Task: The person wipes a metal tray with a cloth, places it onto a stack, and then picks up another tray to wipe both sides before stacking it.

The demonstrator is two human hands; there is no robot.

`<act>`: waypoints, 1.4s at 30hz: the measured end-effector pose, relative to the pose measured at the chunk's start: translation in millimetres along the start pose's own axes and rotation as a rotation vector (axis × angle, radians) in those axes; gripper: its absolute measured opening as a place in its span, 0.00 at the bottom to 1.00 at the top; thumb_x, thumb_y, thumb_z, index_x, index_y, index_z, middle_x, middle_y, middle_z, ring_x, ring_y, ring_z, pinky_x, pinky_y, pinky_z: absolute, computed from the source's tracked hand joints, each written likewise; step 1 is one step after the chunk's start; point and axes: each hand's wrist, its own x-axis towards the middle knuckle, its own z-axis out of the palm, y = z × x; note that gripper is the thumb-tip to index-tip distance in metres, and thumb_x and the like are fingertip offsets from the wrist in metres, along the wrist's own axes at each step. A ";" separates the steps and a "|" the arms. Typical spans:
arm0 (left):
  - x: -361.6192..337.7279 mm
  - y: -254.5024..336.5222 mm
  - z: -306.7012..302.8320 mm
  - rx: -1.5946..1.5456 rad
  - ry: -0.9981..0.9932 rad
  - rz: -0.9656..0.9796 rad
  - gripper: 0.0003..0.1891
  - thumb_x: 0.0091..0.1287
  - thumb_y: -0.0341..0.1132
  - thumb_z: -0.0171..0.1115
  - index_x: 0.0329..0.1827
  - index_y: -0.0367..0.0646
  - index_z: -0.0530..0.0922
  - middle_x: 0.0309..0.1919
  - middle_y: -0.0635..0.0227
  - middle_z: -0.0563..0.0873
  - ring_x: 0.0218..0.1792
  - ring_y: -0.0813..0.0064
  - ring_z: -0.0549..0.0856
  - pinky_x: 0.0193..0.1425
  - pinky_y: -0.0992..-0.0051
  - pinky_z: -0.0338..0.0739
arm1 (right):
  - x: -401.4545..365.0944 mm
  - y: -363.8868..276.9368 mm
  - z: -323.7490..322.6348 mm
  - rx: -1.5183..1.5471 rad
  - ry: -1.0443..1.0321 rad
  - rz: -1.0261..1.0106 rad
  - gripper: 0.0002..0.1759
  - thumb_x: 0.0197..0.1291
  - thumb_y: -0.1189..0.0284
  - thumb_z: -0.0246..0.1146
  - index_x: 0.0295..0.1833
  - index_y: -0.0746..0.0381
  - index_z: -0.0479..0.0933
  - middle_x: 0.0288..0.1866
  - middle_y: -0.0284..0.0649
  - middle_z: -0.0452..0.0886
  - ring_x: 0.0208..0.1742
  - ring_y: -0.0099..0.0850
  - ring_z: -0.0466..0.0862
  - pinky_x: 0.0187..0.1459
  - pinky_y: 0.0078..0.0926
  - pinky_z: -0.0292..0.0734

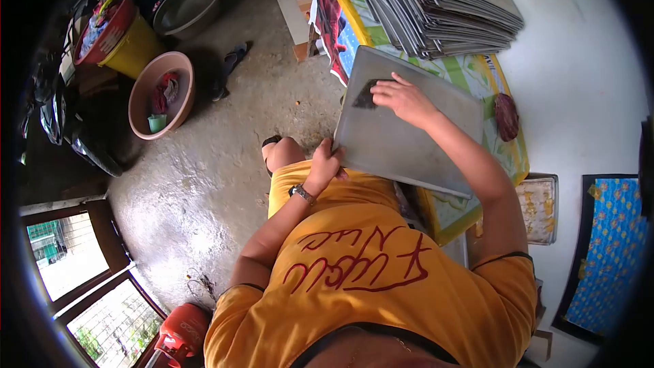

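Note:
A flat grey metal tray [415, 146] rests tilted across my lap and the edge of a cloth-covered table. My left hand [327, 165], a watch on its wrist, is closed around the tray's left edge. My right hand [405, 101] lies over the upper left of the tray, its fingers pressing a thin dark pad [362, 97] onto the surface. Part of that pad is hidden under the fingers. Beyond the tray, a tall stack of similar metal trays [443, 13] leans unevenly on the table.
A dark reddish-brown lump [506, 116] sits on the patterned tablecloth [470, 71] to the right. On the floor at left stand a pink basin [139, 112], a yellow bucket [135, 46] and a grey basin [189, 10]. A red gas cylinder [184, 330] is at lower left.

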 end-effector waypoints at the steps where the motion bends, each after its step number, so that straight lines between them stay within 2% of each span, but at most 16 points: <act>1: -0.3 -0.6 0.6 -0.002 -0.002 0.004 0.11 0.69 0.30 0.57 0.44 0.32 0.66 0.28 0.58 0.77 0.12 0.67 0.80 0.11 0.73 0.75 | 1.3 1.2 -0.9 0.061 0.042 0.073 0.15 0.60 0.78 0.53 0.51 0.54 0.76 0.56 0.34 0.79 0.62 0.39 0.77 0.70 0.47 0.65; 2: -0.8 -0.4 1.2 -0.003 -0.004 0.002 0.11 0.69 0.30 0.57 0.44 0.33 0.66 0.28 0.58 0.77 0.12 0.67 0.80 0.11 0.73 0.75 | 7.7 1.6 -1.2 0.124 0.149 0.163 0.14 0.63 0.75 0.54 0.53 0.56 0.75 0.52 0.41 0.82 0.55 0.44 0.81 0.62 0.45 0.73; 5: -0.5 0.3 -0.4 -0.006 -0.004 0.001 0.11 0.69 0.31 0.57 0.44 0.33 0.66 0.29 0.58 0.77 0.11 0.68 0.79 0.11 0.74 0.75 | 36.9 -2.1 -3.7 0.361 0.264 0.588 0.14 0.67 0.68 0.56 0.55 0.57 0.75 0.48 0.48 0.84 0.51 0.49 0.82 0.53 0.47 0.77; 6: 0.8 -1.9 -0.6 -0.009 -0.004 0.000 0.11 0.69 0.31 0.57 0.44 0.33 0.66 0.29 0.58 0.77 0.11 0.68 0.79 0.11 0.74 0.75 | 48.3 1.6 -4.4 0.382 0.209 0.674 0.16 0.68 0.63 0.56 0.57 0.57 0.75 0.49 0.53 0.83 0.50 0.53 0.82 0.51 0.49 0.78; 10: 1.0 -1.7 -1.3 0.020 -0.009 0.010 0.11 0.70 0.31 0.57 0.44 0.33 0.65 0.28 0.58 0.78 0.11 0.69 0.79 0.12 0.74 0.75 | 96.7 0.5 -12.5 0.179 0.024 0.774 0.20 0.65 0.64 0.56 0.60 0.59 0.76 0.52 0.52 0.83 0.53 0.49 0.83 0.52 0.46 0.79; 14: -2.4 4.3 0.0 0.038 -0.004 0.010 0.11 0.70 0.31 0.57 0.43 0.33 0.65 0.27 0.58 0.78 0.11 0.70 0.80 0.12 0.74 0.75 | 143.0 -4.4 -17.3 0.024 -0.244 0.719 0.16 0.59 0.73 0.56 0.51 0.65 0.81 0.50 0.53 0.84 0.53 0.48 0.85 0.52 0.46 0.80; 18: -1.2 6.4 0.9 0.035 0.011 0.003 0.11 0.70 0.31 0.57 0.43 0.33 0.65 0.26 0.58 0.78 0.11 0.69 0.80 0.12 0.74 0.75 | 171.3 -18.5 -14.9 -0.034 -0.517 0.653 0.18 0.54 0.75 0.62 0.52 0.61 0.83 0.55 0.48 0.83 0.57 0.43 0.84 0.55 0.41 0.80; 21: 0.9 1.6 -1.5 0.031 0.000 0.004 0.12 0.70 0.31 0.57 0.43 0.32 0.65 0.25 0.58 0.78 0.11 0.69 0.80 0.12 0.74 0.76 | 178.7 -38.0 -19.5 -0.074 -0.631 0.599 0.18 0.53 0.77 0.61 0.51 0.63 0.84 0.49 0.49 0.86 0.52 0.43 0.86 0.50 0.42 0.82; 22: 1.7 -0.6 -1.9 0.033 -0.008 0.005 0.12 0.70 0.31 0.56 0.43 0.32 0.65 0.24 0.58 0.78 0.11 0.69 0.81 0.12 0.73 0.76 | 185.8 -21.1 12.9 -0.043 -0.721 0.564 0.16 0.52 0.78 0.60 0.47 0.67 0.84 0.42 0.50 0.87 0.45 0.44 0.88 0.43 0.43 0.83; 25: 1.0 2.3 -1.5 0.039 0.000 0.011 0.12 0.69 0.30 0.56 0.44 0.31 0.65 0.24 0.58 0.79 0.11 0.68 0.81 0.11 0.73 0.75 | 184.4 -25.8 24.2 0.178 -0.690 0.710 0.11 0.54 0.78 0.59 0.41 0.68 0.84 0.30 0.55 0.85 0.23 0.36 0.86 0.27 0.36 0.82; 28: 1.8 0.4 -1.3 0.059 0.012 0.016 0.11 0.69 0.30 0.57 0.43 0.31 0.66 0.25 0.57 0.79 0.12 0.68 0.81 0.11 0.74 0.75 | 178.8 -22.2 22.2 0.415 -0.555 0.776 0.12 0.55 0.75 0.62 0.45 0.67 0.82 0.37 0.51 0.87 0.36 0.45 0.88 0.36 0.43 0.82; 31: 1.5 -0.1 -1.2 0.018 0.009 0.015 0.11 0.69 0.30 0.57 0.43 0.31 0.66 0.25 0.58 0.79 0.12 0.69 0.81 0.11 0.74 0.75 | 158.8 -18.7 39.5 0.173 0.280 0.344 0.15 0.60 0.70 0.63 0.51 0.63 0.78 0.35 0.50 0.86 0.34 0.46 0.87 0.33 0.45 0.81; 34: 1.9 1.9 -0.8 0.050 0.012 0.008 0.11 0.69 0.30 0.57 0.43 0.31 0.66 0.25 0.57 0.80 0.12 0.69 0.81 0.11 0.74 0.75 | 154.3 -40.5 16.6 0.185 0.439 0.384 0.15 0.65 0.66 0.60 0.55 0.57 0.73 0.33 0.48 0.85 0.35 0.47 0.87 0.33 0.48 0.79; 37: -0.4 4.1 -1.9 0.015 -0.011 -0.004 0.11 0.69 0.30 0.57 0.43 0.31 0.66 0.25 0.57 0.79 0.12 0.69 0.81 0.12 0.74 0.75 | 138.0 -45.8 23.0 -0.018 0.093 0.449 0.11 0.67 0.66 0.57 0.53 0.54 0.71 0.32 0.45 0.84 0.36 0.48 0.86 0.32 0.49 0.78; 38: -2.2 3.9 -0.2 0.037 0.001 0.003 0.11 0.70 0.30 0.57 0.43 0.31 0.66 0.25 0.57 0.79 0.12 0.69 0.81 0.12 0.74 0.75 | 129.8 -27.0 53.3 -0.057 0.080 0.419 0.10 0.68 0.65 0.56 0.53 0.51 0.71 0.30 0.42 0.85 0.33 0.47 0.86 0.30 0.49 0.78; 42: 1.1 7.8 -1.2 0.053 0.013 0.025 0.10 0.70 0.30 0.56 0.42 0.31 0.66 0.25 0.58 0.79 0.12 0.69 0.81 0.12 0.74 0.75 | 116.6 -37.8 48.2 0.018 0.338 0.493 0.08 0.69 0.65 0.56 0.50 0.52 0.70 0.28 0.43 0.85 0.28 0.47 0.86 0.27 0.48 0.78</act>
